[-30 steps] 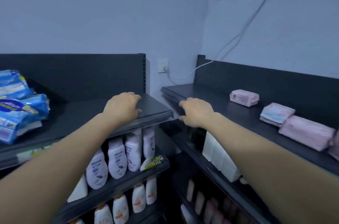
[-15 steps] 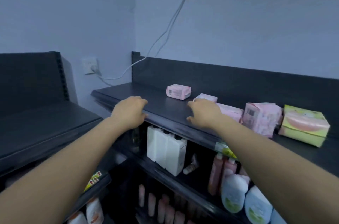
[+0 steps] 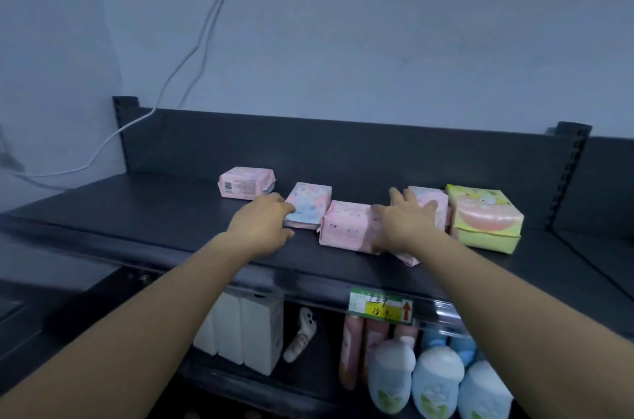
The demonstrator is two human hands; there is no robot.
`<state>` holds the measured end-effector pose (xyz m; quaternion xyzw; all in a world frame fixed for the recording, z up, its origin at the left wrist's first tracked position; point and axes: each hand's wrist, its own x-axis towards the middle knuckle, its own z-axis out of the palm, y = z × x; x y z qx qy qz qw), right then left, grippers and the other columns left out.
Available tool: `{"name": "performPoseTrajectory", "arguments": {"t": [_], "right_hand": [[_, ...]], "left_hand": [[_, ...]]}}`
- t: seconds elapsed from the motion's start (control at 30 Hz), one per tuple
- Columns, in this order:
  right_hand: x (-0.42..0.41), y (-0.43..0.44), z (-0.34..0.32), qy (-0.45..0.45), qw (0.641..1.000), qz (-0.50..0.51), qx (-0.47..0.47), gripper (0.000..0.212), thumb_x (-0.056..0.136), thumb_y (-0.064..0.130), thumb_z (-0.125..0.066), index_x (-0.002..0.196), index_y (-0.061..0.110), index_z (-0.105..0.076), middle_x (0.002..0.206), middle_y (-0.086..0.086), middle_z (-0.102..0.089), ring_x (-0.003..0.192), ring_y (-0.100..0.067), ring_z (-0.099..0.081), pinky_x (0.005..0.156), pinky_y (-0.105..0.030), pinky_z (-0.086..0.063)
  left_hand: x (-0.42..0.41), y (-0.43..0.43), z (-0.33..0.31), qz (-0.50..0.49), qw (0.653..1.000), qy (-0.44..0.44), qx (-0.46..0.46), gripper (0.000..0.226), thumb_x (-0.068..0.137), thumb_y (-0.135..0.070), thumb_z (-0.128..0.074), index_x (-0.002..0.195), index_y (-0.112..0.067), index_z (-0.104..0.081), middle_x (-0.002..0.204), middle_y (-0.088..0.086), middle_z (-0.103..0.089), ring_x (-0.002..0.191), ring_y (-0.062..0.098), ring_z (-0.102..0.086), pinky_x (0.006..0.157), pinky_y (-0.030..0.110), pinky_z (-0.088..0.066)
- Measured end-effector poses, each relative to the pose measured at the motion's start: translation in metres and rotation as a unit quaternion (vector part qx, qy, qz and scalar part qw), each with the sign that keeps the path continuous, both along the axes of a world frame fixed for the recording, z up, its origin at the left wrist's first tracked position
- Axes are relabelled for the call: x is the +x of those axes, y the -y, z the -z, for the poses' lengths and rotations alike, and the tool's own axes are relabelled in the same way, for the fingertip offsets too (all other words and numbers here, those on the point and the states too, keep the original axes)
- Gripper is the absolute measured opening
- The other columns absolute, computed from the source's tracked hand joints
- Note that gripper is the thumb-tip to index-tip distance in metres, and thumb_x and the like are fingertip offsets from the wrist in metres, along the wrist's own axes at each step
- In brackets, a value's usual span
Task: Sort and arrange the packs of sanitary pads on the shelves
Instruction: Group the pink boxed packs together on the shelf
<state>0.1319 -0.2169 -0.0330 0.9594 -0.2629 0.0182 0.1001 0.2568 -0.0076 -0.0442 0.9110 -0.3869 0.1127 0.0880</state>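
Note:
Several pad packs lie on the dark top shelf (image 3: 137,212). A pink pack (image 3: 245,183) with a barcode sits at the back left. A pale blue-and-pink pack (image 3: 310,204) lies beside my left hand (image 3: 262,224), whose fingers touch its left edge. A pink pack (image 3: 346,226) sits in the middle, and my right hand (image 3: 404,224) rests spread over its right end and over another pink pack (image 3: 432,205) behind it. A yellow-green pack (image 3: 485,223) stands at the right.
The lower shelf holds white boxes (image 3: 243,332), a small white bottle (image 3: 302,332), pink bottles (image 3: 353,346) and pale blue bottles (image 3: 435,381). A green-yellow price tag (image 3: 380,307) hangs on the shelf edge. A white cable (image 3: 192,54) runs down the wall. Another dark shelf (image 3: 603,247) adjoins at the right.
The view has swung right from the corner to face this shelf. Both hands moved from the shelf edges onto the packs; the right now covers the middle pink pack.

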Motion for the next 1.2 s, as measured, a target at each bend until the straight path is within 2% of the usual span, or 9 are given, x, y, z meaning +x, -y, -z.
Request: {"name": "performPoseTrajectory", "arguments": {"t": [0.23, 0.33, 0.43, 0.53, 0.7, 0.87, 1.03, 1.13, 1.2], "right_hand": [[0.029, 0.011, 0.017, -0.017, 0.988, -0.068, -0.134, 0.091, 0.061, 0.074, -0.067, 0.133, 0.022, -0.047, 0.131, -0.003, -0.042, 0.124, -0.028, -0.034, 0.101, -0.061, -0.026], [0.046, 0.019, 0.020, -0.019, 0.987, -0.105, -0.124, 0.083, 0.065, 0.072, -0.066, 0.128, 0.021, -0.050, 0.125, 0.001, -0.051, 0.118, -0.025, -0.040, 0.100, -0.056, -0.029], [0.065, 0.030, 0.018, -0.008, 0.987, -0.140, -0.079, 0.059, 0.070, 0.067, -0.065, 0.110, 0.024, -0.058, 0.112, 0.003, -0.059, 0.111, -0.022, -0.048, 0.092, -0.048, -0.032], [0.079, 0.049, 0.016, -0.002, 0.986, -0.163, -0.022, 0.042, 0.072, 0.063, -0.066, 0.091, 0.027, -0.055, 0.099, 0.006, -0.063, 0.102, -0.022, -0.054, 0.084, -0.043, -0.032], [0.097, 0.068, 0.016, 0.019, 0.980, -0.193, 0.050, 0.042, 0.073, 0.055, -0.070, 0.100, 0.025, -0.060, 0.098, 0.006, -0.065, 0.099, -0.022, -0.058, 0.077, -0.036, -0.031], [0.109, 0.074, 0.022, 0.073, 0.970, -0.194, 0.131, 0.050, 0.064, 0.061, -0.075, 0.098, 0.027, -0.062, 0.097, 0.003, -0.050, 0.096, -0.021, -0.053, 0.079, -0.034, -0.044], [0.114, 0.069, 0.028, 0.094, 0.971, -0.182, 0.126, 0.057, 0.066, 0.073, -0.066, 0.111, 0.038, -0.059, 0.093, 0.004, -0.041, 0.099, -0.019, -0.042, 0.086, -0.036, -0.039], [0.115, 0.070, 0.027, 0.088, 0.965, -0.188, 0.159, 0.057, 0.070, 0.070, -0.065, 0.115, 0.036, -0.058, 0.097, 0.003, -0.055, 0.100, -0.020, -0.053, 0.081, -0.033, -0.045], [0.115, 0.071, 0.026, 0.085, 0.960, -0.194, 0.182, 0.062, 0.073, 0.066, -0.067, 0.124, 0.033, -0.056, 0.108, 0.005, -0.065, 0.105, -0.021, -0.057, 0.087, -0.035, -0.049]], "left_hand": [[0.038, 0.040, 0.024, -0.005, 1.000, -0.019, 0.007, 0.067, 0.086, -0.026, -0.065, 0.144, -0.022, -0.032, 0.154, 0.006, -0.021, 0.136, 0.029, -0.030, 0.104, 0.046, -0.040], [0.058, 0.054, 0.031, -0.001, 0.999, -0.024, 0.022, 0.079, 0.085, -0.015, -0.063, 0.151, -0.025, -0.020, 0.159, 0.006, -0.010, 0.140, 0.031, -0.022, 0.107, 0.047, -0.037], [0.080, 0.068, 0.035, 0.010, 0.999, -0.045, 0.029, 0.075, 0.083, -0.026, -0.065, 0.147, -0.026, -0.026, 0.150, 0.004, -0.029, 0.137, 0.034, -0.027, 0.110, 0.045, -0.031], [0.094, 0.081, 0.032, -0.021, 0.995, -0.085, -0.038, 0.063, 0.079, -0.044, -0.068, 0.132, -0.023, -0.041, 0.134, 0.003, -0.044, 0.126, 0.031, -0.041, 0.104, 0.042, -0.036], [0.106, 0.097, 0.030, -0.125, 0.983, -0.086, -0.103, 0.053, 0.071, -0.041, -0.074, 0.101, -0.016, -0.038, 0.119, 0.005, -0.047, 0.107, 0.032, -0.053, 0.078, 0.039, -0.046], [0.132, 0.090, 0.025, -0.162, 0.954, -0.141, -0.211, 0.088, 0.067, -0.040, -0.083, 0.135, -0.009, -0.037, 0.136, 0.014, -0.030, 0.122, 0.036, -0.045, 0.096, 0.042, -0.044], [0.160, 0.077, 0.020, -0.176, 0.960, -0.187, -0.111, 0.106, 0.070, -0.037, -0.082, 0.153, -0.030, -0.016, 0.160, 0.005, 0.012, 0.144, 0.031, -0.024, 0.110, 0.038, -0.032], [0.175, 0.078, 0.023, -0.161, 0.959, -0.220, -0.074, 0.108, 0.071, -0.038, -0.080, 0.154, -0.033, -0.011, 0.162, -0.001, 0.011, 0.147, 0.028, -0.016, 0.112, 0.037, -0.028], [0.184, 0.078, 0.027, -0.157, 0.960, -0.221, -0.067, 0.103, 0.070, -0.041, -0.079, 0.153, -0.029, -0.019, 0.161, 0.002, -0.009, 0.143, 0.029, -0.026, 0.109, 0.038, -0.034]]}}
